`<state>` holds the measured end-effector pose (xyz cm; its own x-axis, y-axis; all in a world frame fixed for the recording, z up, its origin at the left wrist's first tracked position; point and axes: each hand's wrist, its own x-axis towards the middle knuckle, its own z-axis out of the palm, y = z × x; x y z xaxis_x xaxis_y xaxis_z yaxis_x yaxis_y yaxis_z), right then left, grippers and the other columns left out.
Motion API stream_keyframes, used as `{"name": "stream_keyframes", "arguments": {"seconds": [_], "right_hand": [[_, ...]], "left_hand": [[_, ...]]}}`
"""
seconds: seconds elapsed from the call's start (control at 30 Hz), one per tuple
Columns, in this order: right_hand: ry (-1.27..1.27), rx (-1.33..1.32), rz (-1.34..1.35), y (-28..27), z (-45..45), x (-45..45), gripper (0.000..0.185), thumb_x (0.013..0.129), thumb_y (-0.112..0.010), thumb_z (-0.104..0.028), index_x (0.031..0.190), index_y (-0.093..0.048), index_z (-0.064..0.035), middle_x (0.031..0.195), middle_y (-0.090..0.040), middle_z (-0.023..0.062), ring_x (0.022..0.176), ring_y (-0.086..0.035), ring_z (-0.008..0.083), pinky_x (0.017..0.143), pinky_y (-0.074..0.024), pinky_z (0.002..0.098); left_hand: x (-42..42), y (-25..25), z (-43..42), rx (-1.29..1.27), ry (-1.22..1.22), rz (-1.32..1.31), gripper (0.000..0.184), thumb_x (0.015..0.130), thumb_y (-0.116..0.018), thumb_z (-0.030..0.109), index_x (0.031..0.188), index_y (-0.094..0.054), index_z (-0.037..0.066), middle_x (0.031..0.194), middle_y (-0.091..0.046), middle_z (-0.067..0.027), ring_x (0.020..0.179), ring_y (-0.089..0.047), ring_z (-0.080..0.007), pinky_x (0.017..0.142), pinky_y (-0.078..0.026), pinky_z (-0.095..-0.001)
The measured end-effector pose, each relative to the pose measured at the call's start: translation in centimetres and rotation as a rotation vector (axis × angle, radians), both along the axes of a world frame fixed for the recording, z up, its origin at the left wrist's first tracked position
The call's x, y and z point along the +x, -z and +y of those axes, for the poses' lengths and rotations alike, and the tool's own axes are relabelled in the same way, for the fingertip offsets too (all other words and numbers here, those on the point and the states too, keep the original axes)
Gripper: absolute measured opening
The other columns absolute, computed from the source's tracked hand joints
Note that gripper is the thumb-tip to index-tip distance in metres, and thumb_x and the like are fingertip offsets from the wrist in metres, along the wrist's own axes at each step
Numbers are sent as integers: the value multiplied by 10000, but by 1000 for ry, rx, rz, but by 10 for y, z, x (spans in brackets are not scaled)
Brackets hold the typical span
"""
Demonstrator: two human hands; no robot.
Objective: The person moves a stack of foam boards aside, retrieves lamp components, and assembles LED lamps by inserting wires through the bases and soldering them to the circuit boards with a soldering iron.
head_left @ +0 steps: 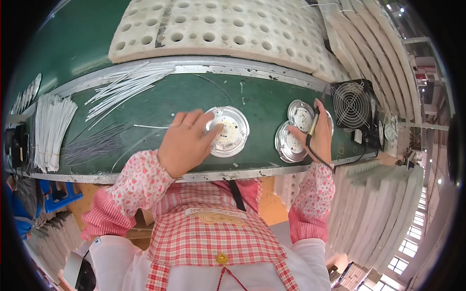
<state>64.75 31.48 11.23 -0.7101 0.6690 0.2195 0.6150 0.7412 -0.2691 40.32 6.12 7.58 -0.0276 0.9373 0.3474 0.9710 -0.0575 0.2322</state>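
My left hand [185, 141] reaches over a round silver LED lamp plate [236, 140], its thumb and forefinger bent over the plate's middle. A thin white wire [148, 126] runs in from the left and passes under that hand, which is closed on it; the wire's far end is hidden by the fingers. My right hand [320, 138] is wrapped around a soldering iron [314, 121] with a black cord. Its thumb lies against a group of similar LED plates [290, 149], which overlap on the green bench and are partly covered by the hand.
Loose white wires [128, 89], dark wires [94, 144] and a bundled white stack [52, 131] lie at the left. A black fan [350, 104] stands at the right. Behind the metal rail [218, 69] lies a holed foam board [218, 26]; more foam boards [374, 208] are stacked at the right.
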Motion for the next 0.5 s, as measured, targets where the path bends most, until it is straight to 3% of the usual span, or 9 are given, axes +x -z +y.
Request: {"name": "stream_keyframes", "arguments": {"seconds": [0.1,0.13,0.3,0.43,0.5], "right_hand": [[8,-230,62,-1,2,-9,952,660,-910,-272,1433,-422,-6,1307,-579,235,1201,-558,396,1026,-426,430],[-20,-139,79,2,0,-8,939,673,-901,-254,1438,-418,-2,1311,-574,240,1213,-554,386,1014,-442,431],[-34,-155,246,10,-21,-7,906,685,-873,-139,1439,-395,17,1353,-544,213,1233,-548,338,1060,-417,397],[-147,-257,298,6,-74,-25,931,683,-862,-95,1459,-363,38,1349,-529,203,1234,-539,306,1074,-411,384],[-205,-283,279,12,-97,-35,960,658,-891,-170,1446,-384,41,1355,-518,221,1237,-530,362,1062,-417,416]], "left_hand": [[-3,-7,13,-20,-168,-286,762,675,-833,355,1330,-547,90,1297,-532,-122,1189,-520,-310,962,-379,-466],[-4,-6,18,-64,-152,-268,838,652,-846,451,1340,-525,97,1316,-524,-128,1213,-499,-314,980,-355,-462],[-10,19,70,87,-308,-125,848,659,-824,517,1337,-532,100,1319,-530,-115,1220,-490,-304,974,-366,-469],[-36,11,93,226,-435,-9,646,754,-775,447,1254,-594,80,1292,-557,-105,1222,-496,-298,973,-372,-490],[-48,2,88,276,-499,69,531,805,-735,398,1183,-633,39,1242,-590,-115,1226,-500,-291,981,-367,-510]]}}
